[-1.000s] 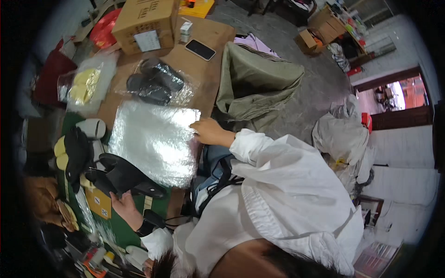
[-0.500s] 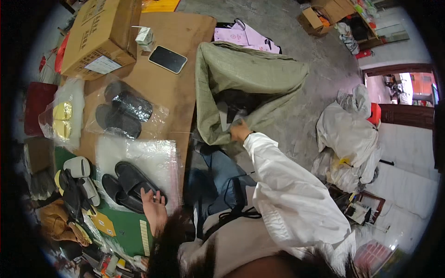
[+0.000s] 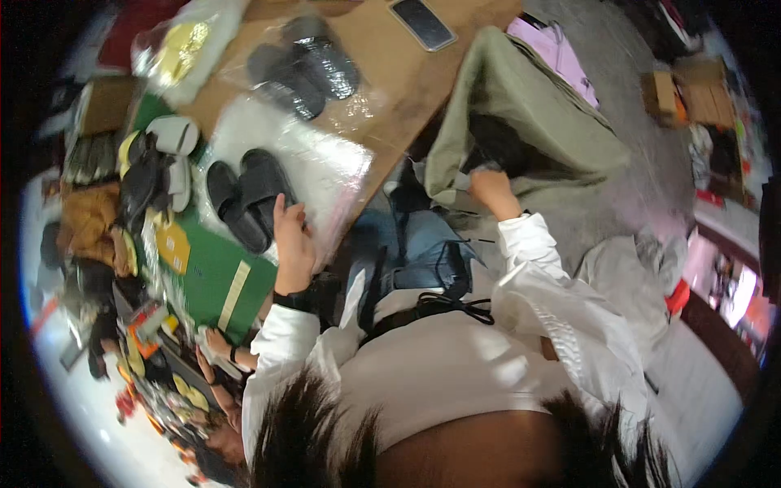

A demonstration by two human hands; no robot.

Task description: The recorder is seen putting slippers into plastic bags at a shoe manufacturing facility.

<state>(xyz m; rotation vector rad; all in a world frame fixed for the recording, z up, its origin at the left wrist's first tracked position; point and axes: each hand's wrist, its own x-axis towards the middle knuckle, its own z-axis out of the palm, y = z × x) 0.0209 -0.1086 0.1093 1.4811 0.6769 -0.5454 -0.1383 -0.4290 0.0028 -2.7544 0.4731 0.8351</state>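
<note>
A pair of black slide slippers point(image 3: 248, 199) lies on a stack of clear plastic bags point(image 3: 313, 163) on the table. My left hand point(image 3: 294, 248) is open beside the right-hand slipper; its index finger stretches to that slipper's edge, and the other fingers curl loosely. On my right, an olive woven sack point(image 3: 541, 106) gapes beside the table, its inside dark. My right hand point(image 3: 495, 193) is closed at the near side of the sack's mouth. Whether it grips the rim or something inside cannot be made out.
Bagged dark slippers point(image 3: 305, 69), a bagged yellow pair point(image 3: 181, 50) and a phone point(image 3: 425, 23) lie on the table point(image 3: 399, 89). Loose slippers point(image 3: 171, 134) sit left of a green board point(image 3: 215, 281). Another person's hands point(image 3: 215, 346) show lower left. Grey sacks point(image 3: 630, 272) stand at right.
The view has swung, shifting the table up and the sack rightward in it. My left index finger now reaches along the slipper's edge. My right hand stays at the sack's mouth.
</note>
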